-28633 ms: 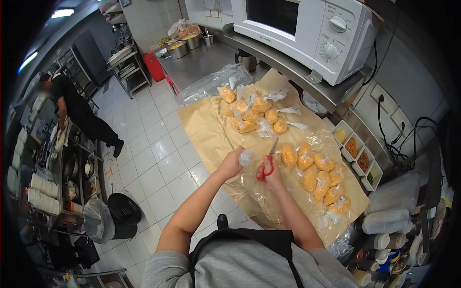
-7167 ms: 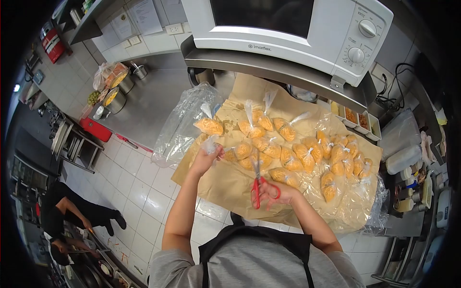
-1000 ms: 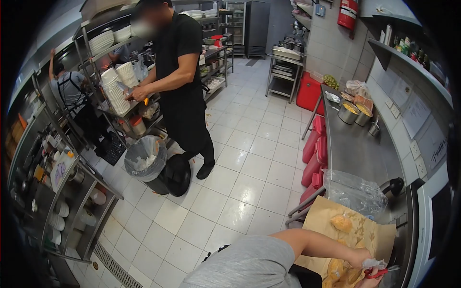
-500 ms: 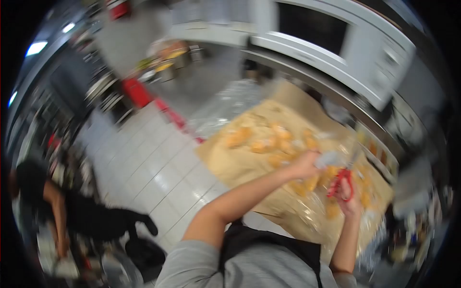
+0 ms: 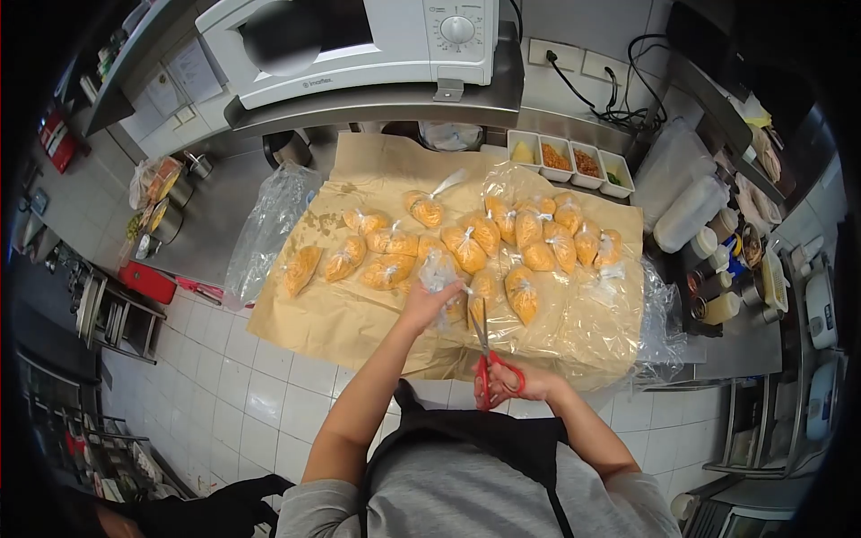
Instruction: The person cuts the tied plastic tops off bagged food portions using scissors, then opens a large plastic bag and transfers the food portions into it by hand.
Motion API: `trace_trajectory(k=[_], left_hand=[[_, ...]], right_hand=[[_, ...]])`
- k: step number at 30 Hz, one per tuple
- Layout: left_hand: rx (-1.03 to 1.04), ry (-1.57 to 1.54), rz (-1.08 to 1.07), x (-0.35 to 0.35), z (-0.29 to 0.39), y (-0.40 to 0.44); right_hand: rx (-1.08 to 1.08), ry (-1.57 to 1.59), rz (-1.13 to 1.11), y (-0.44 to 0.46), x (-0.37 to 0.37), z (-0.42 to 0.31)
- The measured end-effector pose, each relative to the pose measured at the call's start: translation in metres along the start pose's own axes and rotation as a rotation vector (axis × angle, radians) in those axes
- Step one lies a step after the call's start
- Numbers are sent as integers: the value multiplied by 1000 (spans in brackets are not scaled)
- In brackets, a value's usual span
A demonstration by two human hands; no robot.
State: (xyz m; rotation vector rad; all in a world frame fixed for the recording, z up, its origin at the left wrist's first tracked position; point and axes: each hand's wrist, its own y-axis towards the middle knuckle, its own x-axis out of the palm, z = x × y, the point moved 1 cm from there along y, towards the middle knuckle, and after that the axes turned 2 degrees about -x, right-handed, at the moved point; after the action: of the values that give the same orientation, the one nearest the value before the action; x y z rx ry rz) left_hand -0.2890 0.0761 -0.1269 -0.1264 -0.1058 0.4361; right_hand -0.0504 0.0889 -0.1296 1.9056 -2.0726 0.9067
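This is a commercial kitchen. A white microwave oven with a round dial (image 5: 404, 56) sits at the upper middle of the frame, above a grey stainless-steel surface (image 5: 211, 220). Many knotted clear plastic bags of orange food (image 5: 468, 253) lie in the centre. Silvery metal pots (image 5: 168, 224) stand at upper left, four white rectangular food containers (image 5: 571, 164) at upper right, and capped squeeze bottles (image 5: 720, 309) at far right.

Left arm (image 5: 363, 394) extended forward and inward, left hand (image 5: 429, 303) closed in a grip. Right arm (image 5: 592, 429) shorter reach, angled inward; right hand (image 5: 527, 381) curled, nearer the torso (image 5: 484, 480). Hands apart.
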Motion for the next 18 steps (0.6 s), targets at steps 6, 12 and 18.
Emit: trace_trajectory(k=[6,12,18], left_hand=[[34,121,36,-6,-4,-4],[74,183,69,-5,-2,-10],[138,232,-6,-3,1,-10]], right_hand=[[-16,-113,67,43,2,-23],[-163,-49,217,68,0,-29],[-447,48,520,76,-10,-33]])
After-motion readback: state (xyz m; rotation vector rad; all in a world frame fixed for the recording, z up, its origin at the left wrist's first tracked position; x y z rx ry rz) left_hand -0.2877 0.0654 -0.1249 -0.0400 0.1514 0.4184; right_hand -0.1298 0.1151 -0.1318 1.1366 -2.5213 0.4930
